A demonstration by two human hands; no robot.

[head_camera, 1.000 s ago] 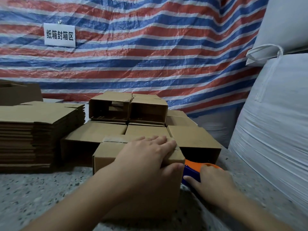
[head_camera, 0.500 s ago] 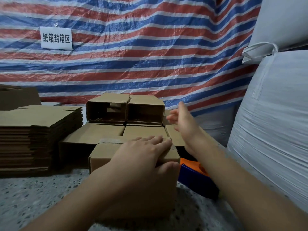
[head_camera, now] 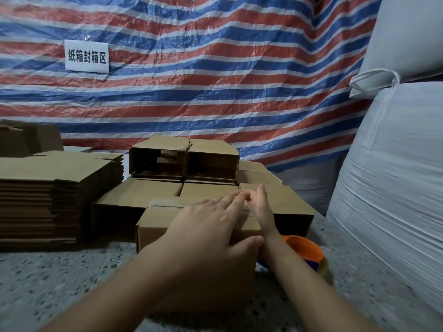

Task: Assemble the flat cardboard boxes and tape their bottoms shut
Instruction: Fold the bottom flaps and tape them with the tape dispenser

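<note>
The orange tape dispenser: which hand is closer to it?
Right. The tape dispenser lies just beside the right wrist; the right hand rests on the box. The left hand lies flat on the box, farther left.

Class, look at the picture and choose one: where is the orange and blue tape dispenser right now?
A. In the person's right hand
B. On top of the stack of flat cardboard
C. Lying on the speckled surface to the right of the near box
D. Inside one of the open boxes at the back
C: the tape dispenser lies on the speckled surface just right of the near box, behind the right forearm, and neither hand holds it.
</note>
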